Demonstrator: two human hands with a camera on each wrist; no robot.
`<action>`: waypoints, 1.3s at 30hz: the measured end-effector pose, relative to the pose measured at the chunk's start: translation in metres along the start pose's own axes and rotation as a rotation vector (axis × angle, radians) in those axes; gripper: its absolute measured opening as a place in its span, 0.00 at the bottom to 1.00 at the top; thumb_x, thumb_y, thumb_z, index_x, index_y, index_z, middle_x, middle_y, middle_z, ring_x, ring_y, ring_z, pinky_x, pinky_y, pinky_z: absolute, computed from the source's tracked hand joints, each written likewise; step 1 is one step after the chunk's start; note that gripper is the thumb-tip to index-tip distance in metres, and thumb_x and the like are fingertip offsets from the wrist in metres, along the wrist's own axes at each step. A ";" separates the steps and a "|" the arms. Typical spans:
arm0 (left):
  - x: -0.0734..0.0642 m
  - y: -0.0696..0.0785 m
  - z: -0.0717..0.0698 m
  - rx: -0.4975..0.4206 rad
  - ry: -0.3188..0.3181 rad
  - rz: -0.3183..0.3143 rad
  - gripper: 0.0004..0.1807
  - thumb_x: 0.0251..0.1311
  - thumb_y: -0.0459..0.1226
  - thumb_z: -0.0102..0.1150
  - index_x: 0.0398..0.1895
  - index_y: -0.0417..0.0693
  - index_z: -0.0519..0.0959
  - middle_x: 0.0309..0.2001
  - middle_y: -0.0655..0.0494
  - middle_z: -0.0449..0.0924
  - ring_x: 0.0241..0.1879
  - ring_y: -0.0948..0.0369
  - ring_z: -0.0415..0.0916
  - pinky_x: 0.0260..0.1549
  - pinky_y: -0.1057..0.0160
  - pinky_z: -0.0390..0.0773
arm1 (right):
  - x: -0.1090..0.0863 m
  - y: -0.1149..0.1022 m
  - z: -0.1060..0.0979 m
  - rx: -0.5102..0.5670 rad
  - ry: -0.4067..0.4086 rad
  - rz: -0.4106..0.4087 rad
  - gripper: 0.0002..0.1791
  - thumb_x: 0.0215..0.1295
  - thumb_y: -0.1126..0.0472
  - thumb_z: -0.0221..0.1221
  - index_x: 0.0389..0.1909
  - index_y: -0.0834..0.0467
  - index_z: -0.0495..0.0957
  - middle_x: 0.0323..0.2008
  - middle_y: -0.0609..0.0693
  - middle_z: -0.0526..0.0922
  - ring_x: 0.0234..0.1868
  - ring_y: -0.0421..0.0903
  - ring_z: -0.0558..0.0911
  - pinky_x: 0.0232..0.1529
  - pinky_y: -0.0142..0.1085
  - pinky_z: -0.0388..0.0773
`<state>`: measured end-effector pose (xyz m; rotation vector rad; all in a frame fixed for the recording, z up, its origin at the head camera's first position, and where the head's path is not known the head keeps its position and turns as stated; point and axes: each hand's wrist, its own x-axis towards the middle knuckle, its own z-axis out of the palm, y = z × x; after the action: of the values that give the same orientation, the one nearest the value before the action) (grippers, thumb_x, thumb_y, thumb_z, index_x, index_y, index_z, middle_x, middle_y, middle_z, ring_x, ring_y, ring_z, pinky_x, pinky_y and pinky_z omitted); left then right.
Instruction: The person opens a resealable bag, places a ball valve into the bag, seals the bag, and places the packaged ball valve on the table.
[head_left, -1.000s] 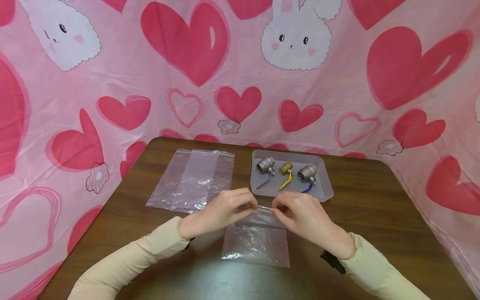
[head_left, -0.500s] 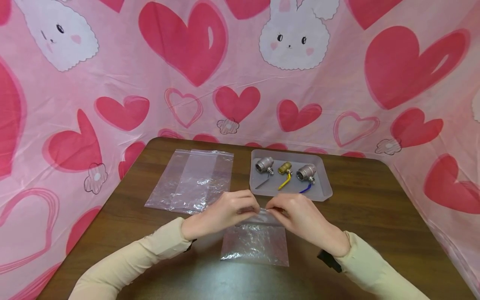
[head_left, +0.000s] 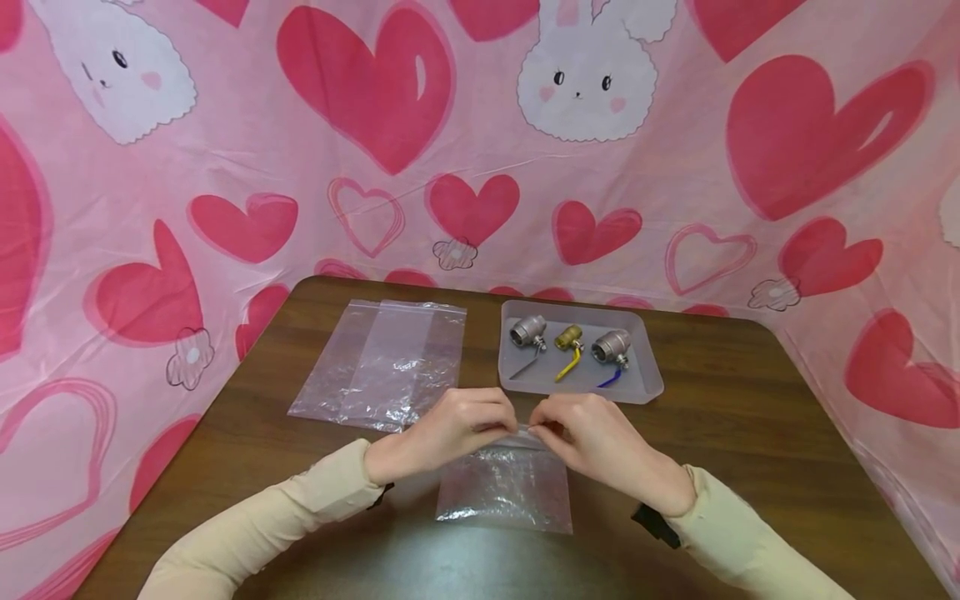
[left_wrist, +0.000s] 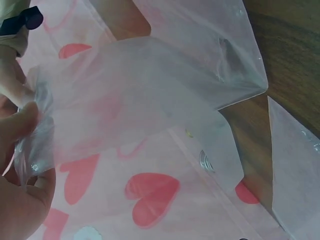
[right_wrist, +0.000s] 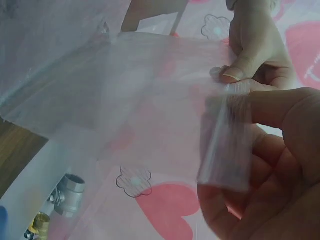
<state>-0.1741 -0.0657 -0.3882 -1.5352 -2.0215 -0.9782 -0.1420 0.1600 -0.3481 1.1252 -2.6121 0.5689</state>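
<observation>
A small clear zip bag [head_left: 504, 492] lies on the table in front of the person, its top edge raised between both hands. My left hand [head_left: 457, 429] pinches that edge from the left between thumb and fingers. From the right, my right hand [head_left: 600, 437] pinches the same edge, a short gap away. In the left wrist view the bag [left_wrist: 100, 100] stretches out from the fingertips, see-through. The right wrist view shows the bag's top strip [right_wrist: 225, 145] between thumb and fingers, with the left hand [right_wrist: 260, 55] close by. Whether the bag's mouth is parted I cannot tell.
Behind the hands stands a translucent tray [head_left: 652, 367] holding a grey-handled ball valve [head_left: 528, 331], a yellow-handled brass one [head_left: 568, 337] and a blue-handled one [head_left: 612, 346]. Two larger clear bags [head_left: 382, 358] overlap at the left on the wooden table [head_left: 735, 400].
Over the last second my right hand has slid left along the bag's top edge, closer to the left hand. Both hands sit slightly lower. The tray and the larger bags stay put.
</observation>
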 end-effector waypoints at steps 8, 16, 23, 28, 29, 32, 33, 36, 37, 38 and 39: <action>0.000 0.003 0.003 0.038 0.022 0.107 0.04 0.54 0.29 0.70 0.30 0.45 0.84 0.36 0.58 0.83 0.37 0.68 0.82 0.43 0.79 0.78 | 0.001 -0.002 0.000 -0.042 0.011 0.055 0.05 0.58 0.65 0.67 0.27 0.51 0.83 0.21 0.38 0.80 0.22 0.28 0.71 0.23 0.22 0.68; 0.001 0.002 0.003 0.013 0.050 0.029 0.07 0.52 0.28 0.70 0.31 0.46 0.83 0.35 0.57 0.83 0.38 0.66 0.82 0.45 0.81 0.77 | -0.002 0.001 0.001 -0.034 0.064 -0.002 0.08 0.56 0.66 0.70 0.31 0.51 0.82 0.26 0.38 0.80 0.26 0.29 0.74 0.27 0.23 0.72; 0.001 0.000 0.001 0.009 0.038 0.001 0.07 0.53 0.28 0.70 0.31 0.46 0.82 0.35 0.58 0.82 0.37 0.67 0.82 0.43 0.82 0.77 | -0.003 0.003 -0.002 -0.009 0.059 -0.140 0.13 0.56 0.71 0.68 0.31 0.51 0.77 0.28 0.39 0.75 0.27 0.31 0.71 0.29 0.22 0.70; 0.000 0.000 0.001 0.011 0.013 -0.003 0.07 0.54 0.27 0.69 0.32 0.46 0.83 0.35 0.58 0.83 0.36 0.67 0.82 0.42 0.83 0.76 | -0.004 0.004 -0.005 0.015 -0.008 -0.167 0.11 0.57 0.70 0.68 0.37 0.52 0.87 0.31 0.41 0.78 0.28 0.31 0.74 0.29 0.21 0.71; -0.001 0.000 0.001 0.012 0.010 0.000 0.07 0.54 0.27 0.69 0.32 0.46 0.83 0.35 0.57 0.83 0.36 0.67 0.82 0.42 0.83 0.76 | -0.004 0.004 -0.006 0.015 -0.021 -0.167 0.11 0.57 0.70 0.68 0.38 0.52 0.87 0.31 0.41 0.79 0.28 0.32 0.75 0.29 0.21 0.72; -0.001 -0.001 0.001 0.011 0.007 0.019 0.07 0.54 0.27 0.69 0.32 0.46 0.83 0.36 0.57 0.83 0.38 0.67 0.82 0.44 0.82 0.77 | -0.004 0.003 -0.008 0.010 -0.051 -0.155 0.11 0.57 0.70 0.68 0.38 0.53 0.88 0.32 0.41 0.84 0.30 0.32 0.79 0.31 0.22 0.75; -0.001 -0.001 0.001 0.011 0.008 0.027 0.07 0.54 0.27 0.69 0.32 0.46 0.82 0.36 0.57 0.83 0.38 0.66 0.82 0.45 0.82 0.77 | -0.004 0.002 -0.008 0.012 -0.059 -0.148 0.11 0.56 0.71 0.68 0.38 0.54 0.88 0.32 0.41 0.85 0.30 0.31 0.80 0.31 0.22 0.76; 0.000 -0.002 0.001 0.008 0.010 0.047 0.07 0.55 0.27 0.68 0.32 0.46 0.82 0.36 0.57 0.83 0.39 0.66 0.82 0.45 0.81 0.77 | -0.004 0.001 -0.008 0.027 -0.066 -0.134 0.11 0.55 0.72 0.68 0.36 0.55 0.88 0.31 0.42 0.87 0.30 0.31 0.81 0.31 0.22 0.76; 0.001 -0.002 0.000 0.008 0.010 0.052 0.06 0.55 0.27 0.68 0.32 0.46 0.82 0.36 0.57 0.83 0.39 0.66 0.82 0.45 0.81 0.77 | -0.004 0.000 -0.008 0.031 -0.062 -0.134 0.10 0.55 0.71 0.69 0.36 0.55 0.89 0.31 0.42 0.87 0.29 0.31 0.81 0.30 0.21 0.75; 0.001 -0.002 0.000 0.011 0.010 0.055 0.06 0.56 0.27 0.68 0.32 0.46 0.82 0.36 0.57 0.83 0.39 0.66 0.82 0.45 0.81 0.77 | -0.004 -0.001 -0.009 0.032 -0.053 -0.136 0.10 0.54 0.71 0.69 0.35 0.55 0.89 0.30 0.42 0.87 0.28 0.31 0.81 0.29 0.21 0.75; 0.001 -0.002 0.000 0.012 0.009 0.057 0.05 0.57 0.28 0.67 0.32 0.46 0.82 0.36 0.57 0.83 0.39 0.66 0.82 0.45 0.81 0.77 | -0.004 -0.001 -0.009 0.033 -0.043 -0.137 0.10 0.53 0.71 0.70 0.35 0.55 0.89 0.30 0.42 0.87 0.28 0.31 0.81 0.29 0.20 0.75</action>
<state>-0.1761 -0.0650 -0.3878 -1.5702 -1.9623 -0.9473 -0.1382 0.1653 -0.3414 1.3280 -2.5450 0.5662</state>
